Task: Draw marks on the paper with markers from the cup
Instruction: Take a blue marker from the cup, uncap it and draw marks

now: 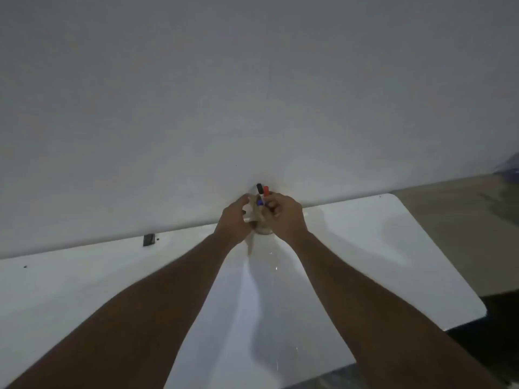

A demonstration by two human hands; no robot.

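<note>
Nearest the camera, two bare forearms are reaching forward over a white counter point(393, 248), and a pale sheet that I take to be the paper point(252, 318) is lying between them, running away from the viewer toward the wall point(252, 80); its edges are faint in this dim light. Farther out, both hands are meeting at the counter's far edge, around a clear cup point(262, 230) standing close to the wall.

The left hand point(234, 220) is curling against the cup's left side, its fingers bent around the glass as if steadying it, though the actual contact is hard to read. The right hand point(286, 217) is closing from the other side, its fingers folded in at the marker shafts; whether its grip is already pinching one marker cannot be told.

The markers are standing nearly upright in the cup, long axes pointing up and slightly away: a black-capped marker point(259, 189) and a red-capped marker point(266, 190) are poking above the knuckles, with a blue-capped marker point(260, 203) sitting lower between the two hands. They are lying just left of the right fingertips, so the right hand is nearer, and the lift would probably need to go straight up along the shafts.

Off to the left, a small dark object point(148, 239) is resting at the counter's back edge.
</note>
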